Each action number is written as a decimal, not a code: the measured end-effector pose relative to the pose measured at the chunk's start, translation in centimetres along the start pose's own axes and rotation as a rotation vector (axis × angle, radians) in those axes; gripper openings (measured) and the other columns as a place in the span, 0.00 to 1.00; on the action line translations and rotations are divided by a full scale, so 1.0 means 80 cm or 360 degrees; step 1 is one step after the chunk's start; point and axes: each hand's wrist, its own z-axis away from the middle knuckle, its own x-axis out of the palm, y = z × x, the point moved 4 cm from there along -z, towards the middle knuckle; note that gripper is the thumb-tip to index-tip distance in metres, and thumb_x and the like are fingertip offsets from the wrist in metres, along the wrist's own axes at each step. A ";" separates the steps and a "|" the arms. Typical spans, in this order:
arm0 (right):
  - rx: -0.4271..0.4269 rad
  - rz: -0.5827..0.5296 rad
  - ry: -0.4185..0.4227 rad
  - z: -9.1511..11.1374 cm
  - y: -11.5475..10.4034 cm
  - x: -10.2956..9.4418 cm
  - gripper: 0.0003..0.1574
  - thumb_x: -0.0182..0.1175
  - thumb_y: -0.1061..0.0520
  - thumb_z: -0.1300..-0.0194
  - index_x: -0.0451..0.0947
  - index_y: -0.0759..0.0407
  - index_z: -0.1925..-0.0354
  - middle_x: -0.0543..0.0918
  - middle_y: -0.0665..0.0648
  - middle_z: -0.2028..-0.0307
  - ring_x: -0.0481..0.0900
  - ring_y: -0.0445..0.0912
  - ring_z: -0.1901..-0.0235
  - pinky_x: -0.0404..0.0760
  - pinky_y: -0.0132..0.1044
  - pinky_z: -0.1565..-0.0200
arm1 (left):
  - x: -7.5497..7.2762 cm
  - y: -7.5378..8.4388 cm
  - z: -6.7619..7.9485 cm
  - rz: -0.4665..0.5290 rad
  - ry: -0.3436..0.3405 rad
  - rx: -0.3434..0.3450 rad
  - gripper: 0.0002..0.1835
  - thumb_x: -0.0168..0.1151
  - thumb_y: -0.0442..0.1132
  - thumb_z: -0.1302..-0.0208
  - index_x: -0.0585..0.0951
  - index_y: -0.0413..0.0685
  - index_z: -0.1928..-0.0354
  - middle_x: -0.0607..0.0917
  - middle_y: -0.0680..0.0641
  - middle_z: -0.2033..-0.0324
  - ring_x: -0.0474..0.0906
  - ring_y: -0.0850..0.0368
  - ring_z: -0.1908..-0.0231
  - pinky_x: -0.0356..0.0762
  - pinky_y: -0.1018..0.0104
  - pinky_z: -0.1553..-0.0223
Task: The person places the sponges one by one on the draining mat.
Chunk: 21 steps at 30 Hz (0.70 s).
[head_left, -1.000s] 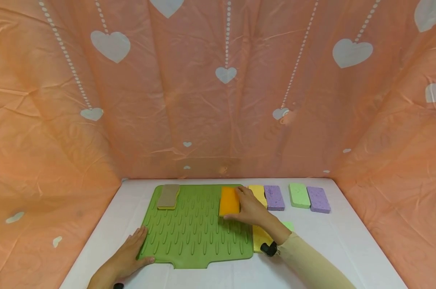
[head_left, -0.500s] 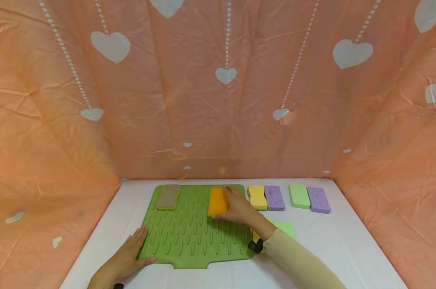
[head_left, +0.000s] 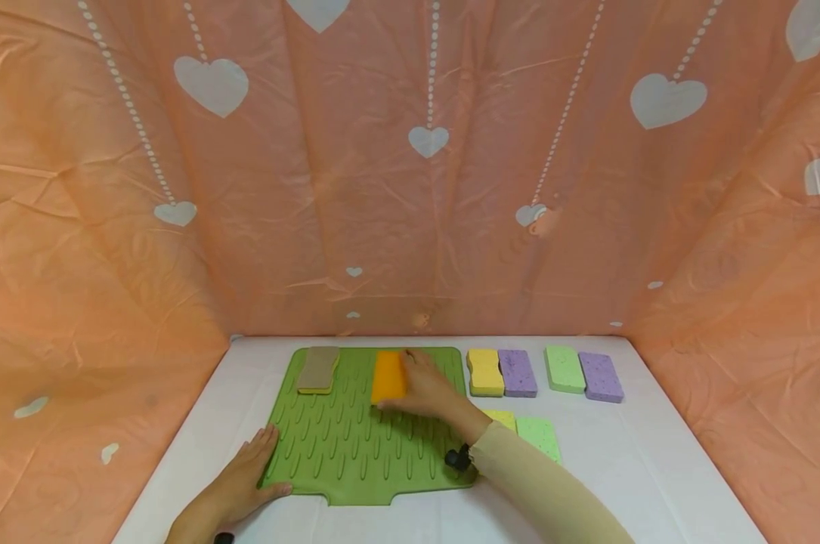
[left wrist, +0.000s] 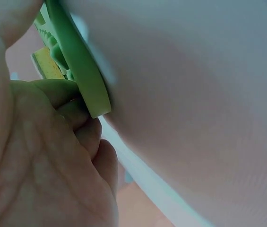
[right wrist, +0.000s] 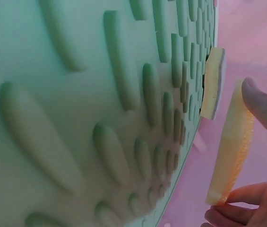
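One orange sponge (head_left: 388,378) pinched in my right hand (head_left: 428,387) between thumb and fingers, held just above far middle of green mat (head_left: 355,449). My left hand (head_left: 242,476) rests at mat's near left corner, fingers relaxed along edge. Grey-topped sponge (head_left: 319,369) lies on mat, far left. Right of mat, far row: yellow sponge (head_left: 485,372) beside purple sponge (head_left: 518,372), then pale green sponge (head_left: 564,369) beside second purple sponge (head_left: 601,376). Nearer: second yellow sponge (head_left: 502,418), partly behind my right arm, and second green sponge (head_left: 539,437).

you've got wrinkly peach-orange curtains (head_left: 382,211) on three sides, printed with pale hearts (head_left: 211,85), some hanging off dotted lines (head_left: 433,64). your left panel (head_left: 97,264) glows brighter than the duller back panel (head_left: 491,264), and your white tabletop (head_left: 654,468) runs right up to it.
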 end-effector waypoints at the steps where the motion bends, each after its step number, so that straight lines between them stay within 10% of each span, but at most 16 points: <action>1: 0.0008 0.0013 -0.0007 -0.002 -0.002 0.001 0.75 0.79 0.29 0.43 0.58 0.72 0.20 0.65 0.71 0.22 0.68 0.63 0.26 0.77 0.58 0.30 | 0.000 0.000 0.000 0.0008 -0.0002 -0.0005 0.63 0.78 0.58 0.39 0.53 0.22 0.20 0.53 0.22 0.20 0.46 0.23 0.20 0.41 0.33 0.21; 4: 0.0010 0.0012 -0.0028 -0.008 -0.007 0.005 0.75 0.79 0.29 0.42 0.57 0.72 0.19 0.64 0.71 0.22 0.66 0.63 0.25 0.75 0.58 0.28 | 0.000 0.001 0.000 0.0035 -0.0004 -0.0014 0.63 0.77 0.58 0.38 0.53 0.23 0.20 0.53 0.23 0.19 0.45 0.24 0.19 0.29 0.62 0.18; 8: 0.0040 0.0016 -0.0079 -0.017 -0.011 0.010 0.75 0.77 0.29 0.41 0.54 0.70 0.18 0.63 0.70 0.20 0.64 0.63 0.23 0.72 0.56 0.26 | 0.001 0.002 0.000 0.0060 0.0006 -0.0002 0.63 0.78 0.58 0.39 0.53 0.22 0.20 0.52 0.23 0.19 0.44 0.23 0.19 0.15 0.91 0.40; 16: 0.0065 0.0118 -0.0079 -0.036 -0.013 0.021 0.75 0.77 0.27 0.42 0.55 0.70 0.18 0.64 0.68 0.21 0.66 0.61 0.24 0.73 0.54 0.26 | 0.007 -0.009 0.001 0.0057 0.0091 0.0103 0.64 0.77 0.59 0.39 0.54 0.20 0.21 0.54 0.20 0.21 0.46 0.20 0.22 0.25 0.64 0.20; 21: 0.0069 0.0167 -0.0114 -0.046 -0.014 0.029 0.75 0.75 0.26 0.40 0.54 0.69 0.17 0.64 0.67 0.21 0.66 0.61 0.24 0.72 0.55 0.25 | 0.004 -0.004 0.001 0.0072 0.0046 0.0044 0.64 0.77 0.60 0.40 0.53 0.22 0.20 0.52 0.23 0.19 0.44 0.23 0.20 0.19 0.81 0.29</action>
